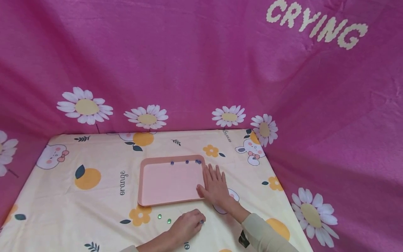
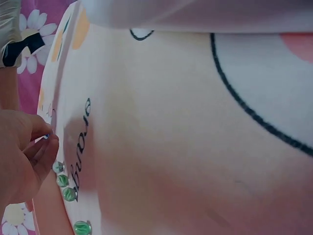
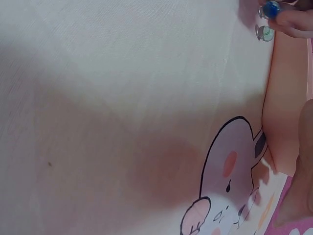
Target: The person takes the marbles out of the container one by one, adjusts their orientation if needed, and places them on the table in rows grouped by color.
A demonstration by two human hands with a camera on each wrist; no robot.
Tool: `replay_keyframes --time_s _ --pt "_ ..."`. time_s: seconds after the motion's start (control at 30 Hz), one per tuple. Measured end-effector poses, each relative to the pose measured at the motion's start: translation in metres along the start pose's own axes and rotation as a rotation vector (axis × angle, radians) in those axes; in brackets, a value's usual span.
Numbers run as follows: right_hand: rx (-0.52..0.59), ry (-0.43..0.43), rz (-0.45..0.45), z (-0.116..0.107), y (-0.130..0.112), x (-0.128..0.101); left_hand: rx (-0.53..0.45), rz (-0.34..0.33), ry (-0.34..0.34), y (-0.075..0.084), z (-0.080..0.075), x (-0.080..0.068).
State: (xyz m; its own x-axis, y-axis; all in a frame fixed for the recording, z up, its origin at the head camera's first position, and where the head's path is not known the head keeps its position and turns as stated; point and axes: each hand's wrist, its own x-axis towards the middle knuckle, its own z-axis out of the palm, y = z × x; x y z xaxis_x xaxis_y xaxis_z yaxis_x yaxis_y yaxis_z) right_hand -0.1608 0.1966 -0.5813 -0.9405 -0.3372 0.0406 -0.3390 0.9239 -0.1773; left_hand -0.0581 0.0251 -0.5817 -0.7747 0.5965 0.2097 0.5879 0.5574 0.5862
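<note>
My left hand (image 1: 187,225) is near the front of the table, pinching a blue glass marble (image 3: 270,9) between thumb and fingertips. Beside that hand, green marbles (image 1: 169,221) lie on the cloth; several show in a row in the left wrist view, one of them a green marble (image 2: 82,227) set apart. A shallow pink tray (image 1: 171,202) lies beyond them. Several blue marbles (image 1: 187,162) sit along its far side, two of them close together in the far right corner. With fingers extended, my right hand (image 1: 215,189) rests against the tray's right edge.
A pale cloth (image 1: 107,217) printed with oranges, flowers and rabbits covers the table. Purple fabric (image 1: 189,70) with daisies hangs behind it and along the sides. A dark strap (image 1: 243,239) shows by the right sleeve.
</note>
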Motion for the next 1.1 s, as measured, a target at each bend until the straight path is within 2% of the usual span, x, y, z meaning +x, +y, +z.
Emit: replay_keyframes --time_s 0.23,0.53,0.7,0.8,0.9,0.97,1.1 --pt "0.023 0.015 -0.007 0.000 0.001 0.000 0.052 0.018 -0.025 -0.002 0.006 -0.004" --pt "0.008 -0.016 0.016 0.000 0.002 0.001 0.117 0.060 -0.031 -0.004 0.008 -0.002" --pt "0.004 -0.017 0.014 0.000 0.002 0.002 0.122 0.080 -0.014 -0.004 0.007 -0.002" --pt "-0.002 -0.018 0.017 0.000 0.003 0.002 0.089 0.073 -0.012 -0.003 0.003 0.000" --pt "-0.001 -0.017 0.017 0.000 0.002 0.001 -0.030 0.002 -0.002 -0.005 -0.005 0.006" --pt "-0.001 -0.021 0.019 0.001 0.002 0.001 -0.132 -0.078 0.030 -0.009 -0.013 0.012" --pt "0.005 -0.031 0.023 0.001 0.000 0.001 -0.296 -0.238 0.172 -0.025 -0.034 0.026"
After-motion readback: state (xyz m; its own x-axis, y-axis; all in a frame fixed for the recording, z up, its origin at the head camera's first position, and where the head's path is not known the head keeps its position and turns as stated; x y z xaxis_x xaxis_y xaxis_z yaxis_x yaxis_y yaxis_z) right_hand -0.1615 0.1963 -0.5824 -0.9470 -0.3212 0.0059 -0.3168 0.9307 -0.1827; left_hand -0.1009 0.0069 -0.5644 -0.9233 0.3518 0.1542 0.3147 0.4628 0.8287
